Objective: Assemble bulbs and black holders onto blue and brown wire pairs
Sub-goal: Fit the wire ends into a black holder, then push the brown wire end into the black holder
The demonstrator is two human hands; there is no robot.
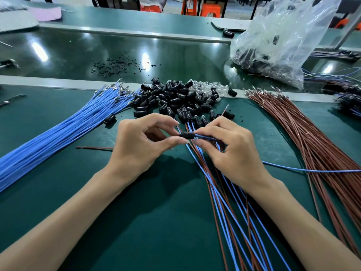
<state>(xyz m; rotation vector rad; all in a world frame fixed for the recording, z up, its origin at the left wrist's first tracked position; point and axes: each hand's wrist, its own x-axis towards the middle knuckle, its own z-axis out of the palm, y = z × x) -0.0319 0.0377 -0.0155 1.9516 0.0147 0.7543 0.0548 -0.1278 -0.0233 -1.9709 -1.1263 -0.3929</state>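
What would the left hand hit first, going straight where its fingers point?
The left hand pinches the small black plastic holder; straight on, it would probably meet the right hand's fingertips, which pinch the thin blue wire.

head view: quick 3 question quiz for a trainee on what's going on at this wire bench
1. True or false: the bundle of blue wires lies to the left of the pile of holders.
2. What does the left hand pinch? A: a black holder. B: a clear bulb. C: a plastic bag.
3. Fill the gap: the right hand holds a ___ wire at the end of that holder.

Key: 1 true. 2 A. 3 blue, the blue wire.
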